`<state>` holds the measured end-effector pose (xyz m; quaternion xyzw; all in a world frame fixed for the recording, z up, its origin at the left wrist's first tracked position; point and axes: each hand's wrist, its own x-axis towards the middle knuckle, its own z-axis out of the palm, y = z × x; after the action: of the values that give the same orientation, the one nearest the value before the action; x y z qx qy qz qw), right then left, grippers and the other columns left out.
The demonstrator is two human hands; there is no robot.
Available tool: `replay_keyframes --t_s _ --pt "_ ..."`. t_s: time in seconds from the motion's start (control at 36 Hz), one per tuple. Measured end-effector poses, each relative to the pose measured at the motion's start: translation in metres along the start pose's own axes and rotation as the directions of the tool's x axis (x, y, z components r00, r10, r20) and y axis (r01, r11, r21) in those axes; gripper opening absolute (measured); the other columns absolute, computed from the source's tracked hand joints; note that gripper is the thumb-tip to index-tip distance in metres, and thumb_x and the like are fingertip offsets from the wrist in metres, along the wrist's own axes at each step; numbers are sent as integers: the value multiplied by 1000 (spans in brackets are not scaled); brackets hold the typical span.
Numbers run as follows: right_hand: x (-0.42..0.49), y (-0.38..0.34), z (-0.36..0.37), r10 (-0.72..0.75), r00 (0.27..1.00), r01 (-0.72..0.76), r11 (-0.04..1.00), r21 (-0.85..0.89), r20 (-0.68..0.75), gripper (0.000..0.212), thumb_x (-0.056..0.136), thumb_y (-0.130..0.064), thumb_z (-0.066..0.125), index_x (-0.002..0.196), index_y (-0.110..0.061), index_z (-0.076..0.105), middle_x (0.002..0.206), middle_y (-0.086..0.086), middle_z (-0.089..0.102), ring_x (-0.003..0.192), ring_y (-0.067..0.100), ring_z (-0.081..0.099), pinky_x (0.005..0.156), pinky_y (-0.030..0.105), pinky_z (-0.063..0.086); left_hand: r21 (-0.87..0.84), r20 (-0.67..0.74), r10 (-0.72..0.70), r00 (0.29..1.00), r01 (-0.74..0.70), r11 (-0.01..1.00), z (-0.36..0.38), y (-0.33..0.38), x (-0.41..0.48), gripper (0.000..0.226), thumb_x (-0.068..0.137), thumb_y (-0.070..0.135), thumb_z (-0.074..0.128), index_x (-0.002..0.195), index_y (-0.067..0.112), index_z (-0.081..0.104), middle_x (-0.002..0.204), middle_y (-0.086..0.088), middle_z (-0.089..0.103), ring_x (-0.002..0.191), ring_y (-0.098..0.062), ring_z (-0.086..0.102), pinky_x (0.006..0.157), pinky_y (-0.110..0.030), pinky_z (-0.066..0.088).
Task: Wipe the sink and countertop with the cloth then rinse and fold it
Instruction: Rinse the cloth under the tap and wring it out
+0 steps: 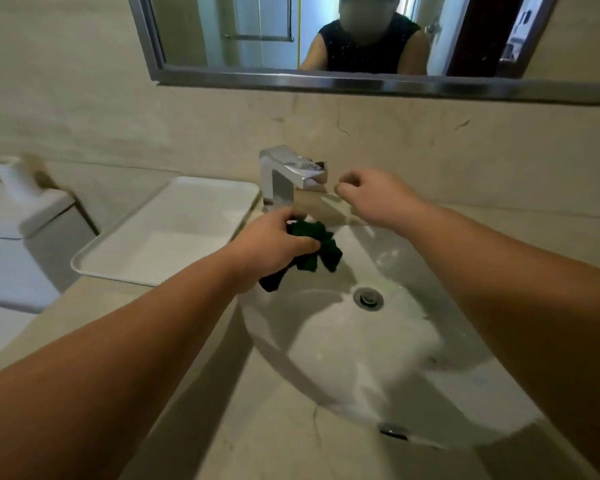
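A dark green cloth (317, 249) is bunched up in my left hand (274, 249), which grips it over the back left of the white oval sink (378, 358), just under the chrome faucet (286, 174). Part of the cloth hangs below my palm. My right hand (374, 199) hovers just right of the faucet's spout, fingers curled loosely with nothing in them. The beige stone countertop (274, 427) surrounds the basin. The drain (368, 297) sits in the middle of the bowl, and no water stream is visible.
A white rectangular tray (167, 233) lies on the counter left of the faucet. A toilet tank (21, 223) with a paper roll (11, 176) stands further left. A steel-framed mirror (326, 81) hangs on the wall above, reflecting a person in a dark sleeveless top.
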<state>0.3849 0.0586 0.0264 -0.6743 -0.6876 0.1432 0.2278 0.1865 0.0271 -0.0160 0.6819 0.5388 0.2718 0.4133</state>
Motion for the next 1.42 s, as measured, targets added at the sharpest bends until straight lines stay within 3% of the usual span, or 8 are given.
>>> replay_keyframes --t_s 0.31,0.5,0.75,0.89,1.0,1.11,1.28,1.42 --pt "82 -17 23 -97 995 86 967 -240 -34 22 98 -16 59 115 -10 71 108 15 70 100 34 62 74 35 41 44 55 7 998 -9 999 -16 -16 34 53 79 23 89 126 25 64 91 -5 80 73 -22 77 67 -51 64" --pt "93 -4 21 43 993 -54 993 -101 -112 41 101 -48 53 90 -15 72 84 10 70 77 28 64 69 40 51 0 108 11 994 -11 1000 -10 -11 51 46 80 35 89 118 24 65 86 -4 80 57 -12 70 55 -38 54" --pt "43 33 40 132 953 -245 865 438 274 22 97 -22 53 97 -7 69 86 18 64 80 29 56 64 36 45 -202 14 -29 999 31 979 6 -13 73 15 100 30 70 113 23 73 105 -7 77 93 -26 76 88 -46 63" --pt "21 46 52 131 909 -303 860 411 395 30 91 -24 58 116 -25 73 113 10 76 96 21 68 81 37 47 -334 -16 -69 998 59 941 8 -14 75 17 92 24 73 104 12 75 104 -18 78 95 -37 77 90 -60 61" --pt "12 45 52 102 916 -252 899 359 388 29 89 -19 65 115 -29 71 109 4 75 103 21 67 86 38 46 -360 -9 -75 997 67 930 5 -9 68 37 79 26 75 105 2 71 109 -24 75 102 -43 74 94 -62 58" --pt "11 41 49 123 952 -225 904 365 281 11 91 -22 70 97 -14 70 94 8 70 87 21 61 74 34 43 -338 -38 -89 995 71 938 1 -8 63 16 87 13 72 101 4 72 103 -22 75 101 -42 74 95 -58 60" --pt "14 25 40 146 966 -238 830 504 215 17 91 -25 69 90 -10 62 91 20 69 81 28 67 67 39 55 -106 -55 -62 997 56 993 -8 -11 61 26 87 7 71 110 19 68 96 -7 73 83 -24 70 68 -36 58" --pt "13 10 39 163 971 -236 787 570 177 17 88 -22 73 97 -13 61 94 17 70 81 29 68 58 33 52 -54 -35 -31 999 29 998 -9 -15 61 14 86 13 71 97 21 76 89 -6 75 86 -27 69 84 -42 61"
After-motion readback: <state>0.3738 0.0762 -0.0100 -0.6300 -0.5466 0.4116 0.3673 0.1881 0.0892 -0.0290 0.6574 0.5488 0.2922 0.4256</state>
